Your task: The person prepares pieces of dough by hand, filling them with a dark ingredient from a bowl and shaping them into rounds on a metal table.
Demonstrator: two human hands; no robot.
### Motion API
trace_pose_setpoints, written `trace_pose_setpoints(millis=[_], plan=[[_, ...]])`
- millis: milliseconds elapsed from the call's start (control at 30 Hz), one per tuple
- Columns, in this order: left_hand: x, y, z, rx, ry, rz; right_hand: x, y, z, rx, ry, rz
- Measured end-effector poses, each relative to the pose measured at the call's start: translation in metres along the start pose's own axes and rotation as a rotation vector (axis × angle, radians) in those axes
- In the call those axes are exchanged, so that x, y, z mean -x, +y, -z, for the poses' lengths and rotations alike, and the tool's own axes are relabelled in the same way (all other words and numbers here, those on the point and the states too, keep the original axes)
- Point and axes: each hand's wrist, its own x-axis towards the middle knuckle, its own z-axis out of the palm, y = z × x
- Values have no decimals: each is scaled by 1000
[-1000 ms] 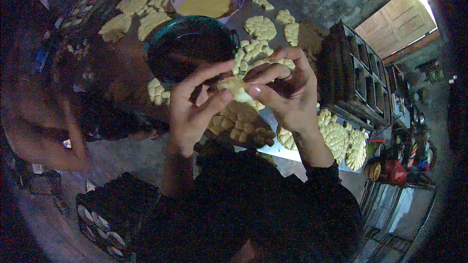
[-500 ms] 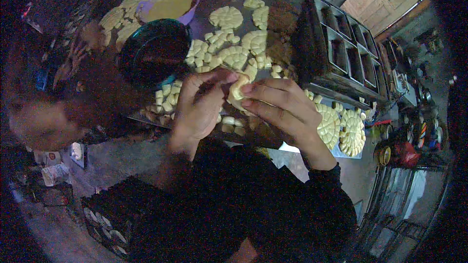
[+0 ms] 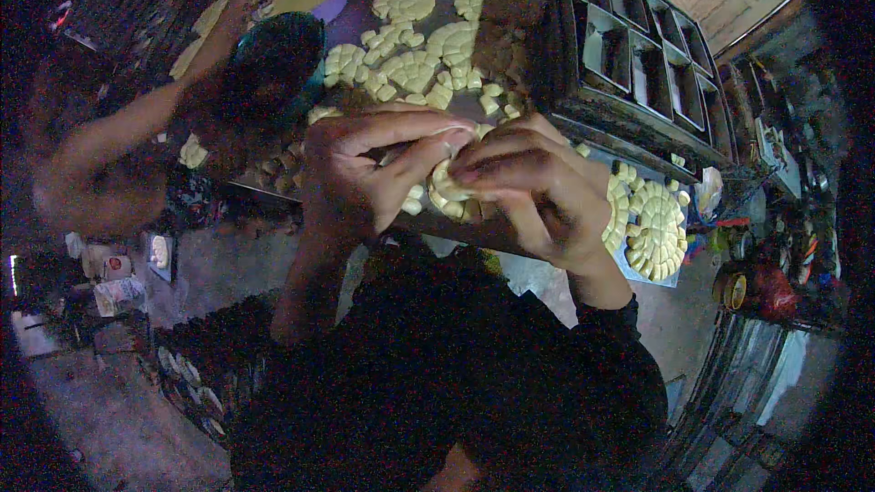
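A small pale piece of dough [image 3: 444, 193] is pinched between my two hands above the near side of the table. The fingertips and thumb of my left hand [image 3: 365, 164] press together at its upper edge. My right hand [image 3: 547, 187] closes over its right side with bent fingers, hiding part of it. Just beyond my hands, cut dough pieces [image 3: 410, 71] lie in loose clusters on the dark table. Farther back sits a round, flat cluster of dough pieces [image 3: 404, 3].
At left, another person's arm [image 3: 155, 118] reaches to a purple basin [image 3: 335, 2] holding something yellowish. A dark green basin [image 3: 314, 59] stands nearer. Joined metal baking pans [image 3: 597, 82] are at right, with dough rounds [image 3: 656, 232] on a tray before them.
My right fingers have curled further over the dough, and my left fingers have closed in beside them. The other person's arm has reached out to the purple basin.
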Motion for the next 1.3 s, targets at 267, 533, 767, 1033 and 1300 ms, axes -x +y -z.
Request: trace_pose_setpoints(millis=[267, 533, 767, 1033, 1300], plan=[[17, 3, -23, 186, 56, -197, 1, -11, 20, 40, 18, -105], [17, 14, -1, -104, -54, -69, -2, -6, 13, -237, 118, -245], [12, -40, 10, 723, 23, 177, -41, -12, -24, 181, -108, -208], [2, -90, 54, 934, 51, 171, -69, 15, -87, 219, -59, -343], [-18, -142, 109, 355, 172, 113, -62, 56, -159, -345, 135, -1017]])
